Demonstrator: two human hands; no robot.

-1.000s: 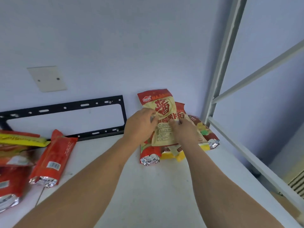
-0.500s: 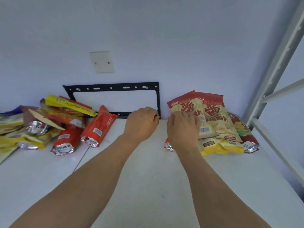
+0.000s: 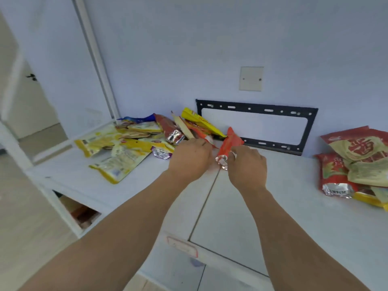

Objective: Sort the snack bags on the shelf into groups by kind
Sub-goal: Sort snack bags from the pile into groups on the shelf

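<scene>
Nearest me, two bare forearms reach out over the white shelf (image 3: 294, 217), a smooth, matte board with a thin seam running between two panels.

My left hand (image 3: 190, 159) lies knuckles-up at the edge of the loose pile; its fingers curl down onto the bags there, but I cannot tell whether they actually hold one.

My right hand (image 3: 247, 166) pinches the crinkled silver foil end of a narrow orange-red bag (image 3: 227, 147), which slants up and away from the fingers toward the wall.

Left of the hands sprawls the unsorted pile (image 3: 134, 141): flat, glossy yellow pouches lying on the shelf, with red bags with shiny foil seams, a long yellow packet and a blue-edged one heaped over one another behind them.

Well apart at the right edge sits a stack (image 3: 354, 164) of matching bags, red plastic with cream panels and large red characters, silver crimped ends facing me.

Behind everything, a black metal bracket (image 3: 256, 126), a rectangular frame punched with slots, is fixed against the pale wall just above the shelf. Above it is a square, cream blank plate (image 3: 251, 78) with two screws.
</scene>
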